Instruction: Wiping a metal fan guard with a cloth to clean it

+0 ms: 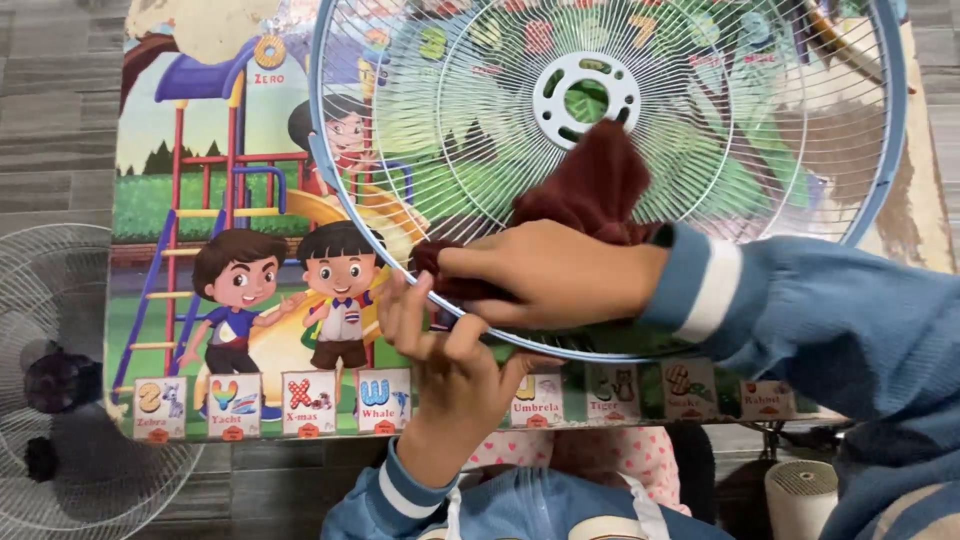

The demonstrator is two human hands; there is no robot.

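Head view: your right hand [555, 272] presses a dark red cloth [590, 190] onto the fan grille [860, 200], fingers closed on it. Your left hand [445, 355] grips the grille's lower rim. Wiping appears underway; finished portion indeterminable.

The right hand [555, 275] presses a dark red cloth [590, 190] onto the white wire fan grille [470, 110] at its six o'clock rim; the left hand [445, 350] grips that rim from below, over a colourful children's board [215, 260]
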